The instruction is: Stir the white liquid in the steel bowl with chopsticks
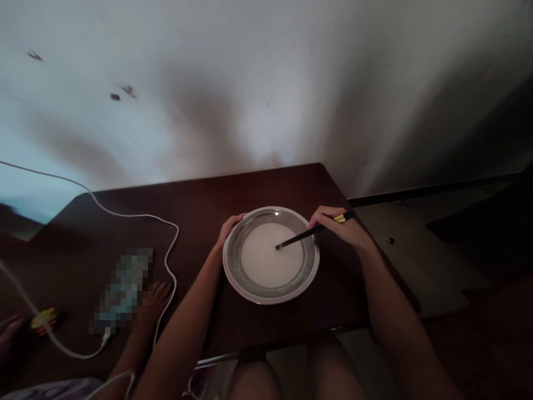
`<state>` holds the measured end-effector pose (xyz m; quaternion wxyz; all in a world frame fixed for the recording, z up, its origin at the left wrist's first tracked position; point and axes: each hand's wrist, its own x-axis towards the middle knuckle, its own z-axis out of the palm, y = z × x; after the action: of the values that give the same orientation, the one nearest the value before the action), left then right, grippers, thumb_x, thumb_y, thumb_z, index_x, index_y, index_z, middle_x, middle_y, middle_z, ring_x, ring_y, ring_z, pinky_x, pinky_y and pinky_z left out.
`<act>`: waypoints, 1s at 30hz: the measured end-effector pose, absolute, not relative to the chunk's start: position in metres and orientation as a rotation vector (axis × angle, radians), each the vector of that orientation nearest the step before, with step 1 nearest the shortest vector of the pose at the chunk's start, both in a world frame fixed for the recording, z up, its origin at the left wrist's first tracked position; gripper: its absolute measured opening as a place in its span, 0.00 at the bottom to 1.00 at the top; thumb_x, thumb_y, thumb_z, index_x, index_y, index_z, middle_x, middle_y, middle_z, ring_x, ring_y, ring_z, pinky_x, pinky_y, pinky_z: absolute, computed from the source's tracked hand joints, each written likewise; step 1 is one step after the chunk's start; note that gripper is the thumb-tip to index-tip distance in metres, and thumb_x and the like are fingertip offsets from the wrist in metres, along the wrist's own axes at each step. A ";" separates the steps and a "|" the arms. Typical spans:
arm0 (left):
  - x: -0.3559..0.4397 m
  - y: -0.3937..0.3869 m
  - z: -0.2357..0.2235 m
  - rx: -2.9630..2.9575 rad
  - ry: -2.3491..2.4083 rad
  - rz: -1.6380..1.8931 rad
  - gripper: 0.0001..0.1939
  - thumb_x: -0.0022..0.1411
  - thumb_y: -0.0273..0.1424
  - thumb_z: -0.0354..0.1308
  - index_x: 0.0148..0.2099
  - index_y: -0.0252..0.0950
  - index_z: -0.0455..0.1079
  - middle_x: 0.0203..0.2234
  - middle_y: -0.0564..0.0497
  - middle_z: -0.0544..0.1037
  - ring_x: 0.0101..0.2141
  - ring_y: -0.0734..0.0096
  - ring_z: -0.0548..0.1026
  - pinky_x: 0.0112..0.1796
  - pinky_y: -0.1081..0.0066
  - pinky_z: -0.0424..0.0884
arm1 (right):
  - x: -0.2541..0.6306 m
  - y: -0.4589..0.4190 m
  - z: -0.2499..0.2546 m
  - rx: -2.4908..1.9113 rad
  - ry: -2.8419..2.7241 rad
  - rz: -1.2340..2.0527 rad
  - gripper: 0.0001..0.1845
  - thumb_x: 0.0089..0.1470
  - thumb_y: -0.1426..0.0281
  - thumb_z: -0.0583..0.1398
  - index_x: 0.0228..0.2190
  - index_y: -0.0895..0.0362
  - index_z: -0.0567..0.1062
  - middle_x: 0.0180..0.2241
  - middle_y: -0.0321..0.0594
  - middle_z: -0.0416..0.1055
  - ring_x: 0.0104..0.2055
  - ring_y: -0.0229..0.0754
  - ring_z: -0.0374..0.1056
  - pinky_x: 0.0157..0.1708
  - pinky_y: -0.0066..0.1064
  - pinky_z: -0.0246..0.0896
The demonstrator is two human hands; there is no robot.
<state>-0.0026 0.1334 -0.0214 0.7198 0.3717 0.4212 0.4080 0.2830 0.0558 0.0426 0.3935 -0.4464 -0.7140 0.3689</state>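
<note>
A round metal bowl stands on the dark brown table, with a milky white liquid in it. My left hand is closed around the far left side of the bowl, its fingers partly hidden by the rim. Across the right rim reaches my right hand, closed on black chopsticks with gold bands near the upper end. The chopsticks slant down to the left, and their tips dip into the liquid near the bowl's middle.
A white cable winds over the table to a blurred-out device. Another person's hand lies beside that device. At far left, a small yellow object sits near another hand. A stained wall rises behind.
</note>
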 end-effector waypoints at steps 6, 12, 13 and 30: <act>-0.004 0.133 -0.020 0.840 0.930 0.904 0.20 0.47 0.37 0.54 0.41 0.33 0.74 0.31 0.48 0.78 0.37 0.58 0.74 0.39 0.65 0.68 | 0.277 0.058 0.039 -1.107 -1.944 0.961 0.14 0.55 0.64 0.54 0.30 0.56 0.77 0.32 0.39 0.74 0.36 0.40 0.68 0.37 0.31 0.60; -0.006 0.135 -0.023 0.844 0.901 0.915 0.19 0.47 0.37 0.55 0.39 0.33 0.74 0.30 0.49 0.78 0.37 0.60 0.74 0.39 0.67 0.67 | 0.284 0.057 0.044 -1.119 -1.829 0.922 0.15 0.56 0.64 0.53 0.26 0.57 0.76 0.28 0.38 0.73 0.34 0.39 0.68 0.36 0.30 0.60; -0.006 0.135 -0.023 0.841 0.898 0.917 0.19 0.47 0.37 0.56 0.39 0.33 0.74 0.30 0.49 0.78 0.37 0.60 0.74 0.40 0.67 0.67 | 0.283 0.057 0.044 -1.099 -1.851 0.969 0.15 0.56 0.64 0.53 0.26 0.57 0.76 0.28 0.38 0.73 0.33 0.38 0.68 0.36 0.30 0.60; -0.008 0.136 -0.025 0.860 0.921 0.908 0.19 0.45 0.38 0.56 0.39 0.35 0.75 0.31 0.49 0.78 0.36 0.59 0.73 0.38 0.66 0.68 | 0.279 0.057 0.042 -1.125 -1.879 0.910 0.14 0.56 0.65 0.54 0.29 0.57 0.76 0.31 0.39 0.73 0.35 0.39 0.68 0.36 0.30 0.60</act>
<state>-0.0082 0.1360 -0.0251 0.7132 0.3880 0.4158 0.4098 0.2792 0.0570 0.0416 0.3755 -0.4395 -0.7344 0.3557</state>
